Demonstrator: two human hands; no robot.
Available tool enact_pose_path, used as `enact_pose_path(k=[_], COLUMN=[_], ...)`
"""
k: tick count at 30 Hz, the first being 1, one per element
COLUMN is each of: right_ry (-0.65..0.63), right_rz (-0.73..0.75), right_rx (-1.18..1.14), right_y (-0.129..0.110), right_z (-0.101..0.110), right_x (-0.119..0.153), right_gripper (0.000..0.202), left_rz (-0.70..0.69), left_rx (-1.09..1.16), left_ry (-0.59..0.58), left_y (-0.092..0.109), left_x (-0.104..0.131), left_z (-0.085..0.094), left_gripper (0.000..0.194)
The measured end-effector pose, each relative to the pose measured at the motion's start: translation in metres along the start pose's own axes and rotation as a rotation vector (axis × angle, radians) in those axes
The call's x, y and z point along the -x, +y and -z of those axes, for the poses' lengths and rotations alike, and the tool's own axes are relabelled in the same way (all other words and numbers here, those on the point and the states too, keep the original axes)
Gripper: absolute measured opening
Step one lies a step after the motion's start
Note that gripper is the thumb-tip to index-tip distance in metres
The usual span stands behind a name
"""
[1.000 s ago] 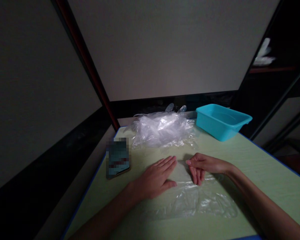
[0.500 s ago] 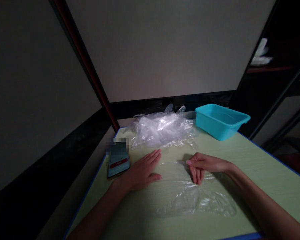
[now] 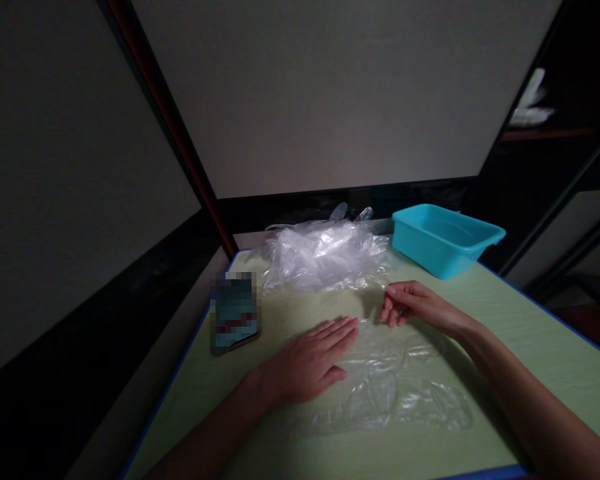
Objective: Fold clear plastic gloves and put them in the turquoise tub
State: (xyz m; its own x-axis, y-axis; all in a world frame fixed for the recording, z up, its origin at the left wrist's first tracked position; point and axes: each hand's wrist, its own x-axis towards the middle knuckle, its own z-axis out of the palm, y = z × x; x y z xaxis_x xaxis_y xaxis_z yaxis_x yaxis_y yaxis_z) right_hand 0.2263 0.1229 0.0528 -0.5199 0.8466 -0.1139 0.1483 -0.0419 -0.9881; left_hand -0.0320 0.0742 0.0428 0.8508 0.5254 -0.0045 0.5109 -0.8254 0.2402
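Observation:
My left hand (image 3: pixel 320 360) lies flat, palm down, with straight fingers close together over the left part of a clear plastic disposable glove (image 3: pixel 425 403). The thin film spreads over the table (image 3: pixel 250 433), and its edges are hard to make out. Beyond its far edge, my right hand (image 3: pixel 407 303) hovers with curled fingers and the thumb near the index finger; no film shows in it. Just past those fingertips begins a heap of crumpled clear plastic gloves (image 3: pixel 325 257), with a few glove fingers sticking up at its back.
A turquoise plastic basin (image 3: pixel 445 240) stands at the back right of the table. On the left edge lies a phone (image 3: pixel 235 313), its screen partly blurred. A pale wall panel (image 3: pixel 340 100) rises behind, and a dark shelf with white items (image 3: pixel 533 107) is at right.
My left hand has slid right, onto the flat glove. My right hand has moved away from me, off the glove's far part and toward the heap.

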Motion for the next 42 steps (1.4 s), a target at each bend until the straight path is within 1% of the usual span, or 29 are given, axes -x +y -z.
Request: enact_pose_path(k=[7, 11, 16, 23, 27, 30, 32, 35, 38, 40, 42], right_ry=[0.002, 0.017, 0.067, 0.139, 0.181, 0.193, 0.185, 0.148, 0.081, 0.022, -0.035], right_rz=[-0.02, -0.023, -0.005, 0.002, -0.001, 0.001, 0.004, 0.014, 0.017, 0.024, 0.038], right_rx=[0.017, 0.018, 0.017, 0.041, 0.082, 0.119, 0.146, 0.193, 0.244, 0.284, 0.327], right_y=[-0.002, -0.003, -0.003, -0.002, -0.003, -0.003, -0.002, -0.001, 0.0, 0.0, -0.001], right_z=[-0.004, -0.003, 0.001, 0.005, 0.006, 0.007, 0.008, 0.008, 0.007, 0.005, 0.003], right_x=[0.001, 0.001, 0.002, 0.003, 0.003, 0.003, 0.003, 0.004, 0.004, 0.005, 0.006], right_gripper=[0.045, 0.045, 0.044, 0.046, 0.044, 0.045, 0.046, 0.047, 0.048, 0.048, 0.046], left_rz=[0.016, 0.011, 0.014, 0.025, 0.038, 0.046, 0.014, -0.085, -0.169, -0.214, -0.239], left_rx=[-0.005, -0.01, -0.049, -0.093, -0.097, -0.083, -0.071, -0.047, -0.009, 0.007, 0.013], left_ry=[-0.019, -0.012, 0.027, 0.05, 0.065, 0.09, 0.127, 0.232, 0.349, 0.376, 0.375], left_y=[-0.001, -0.001, -0.001, 0.0, 0.001, 0.0, -0.002, -0.002, -0.001, 0.001, 0.002], left_x=[-0.002, -0.001, 0.001, 0.002, 0.002, 0.001, 0.002, 0.003, 0.004, 0.003, 0.001], left_z=[-0.004, -0.004, -0.007, -0.008, -0.008, -0.006, -0.001, 0.006, 0.007, 0.004, 0.0], left_gripper=[0.066, 0.065, 0.068, 0.072, 0.071, 0.074, 0.075, 0.065, 0.049, 0.042, 0.037])
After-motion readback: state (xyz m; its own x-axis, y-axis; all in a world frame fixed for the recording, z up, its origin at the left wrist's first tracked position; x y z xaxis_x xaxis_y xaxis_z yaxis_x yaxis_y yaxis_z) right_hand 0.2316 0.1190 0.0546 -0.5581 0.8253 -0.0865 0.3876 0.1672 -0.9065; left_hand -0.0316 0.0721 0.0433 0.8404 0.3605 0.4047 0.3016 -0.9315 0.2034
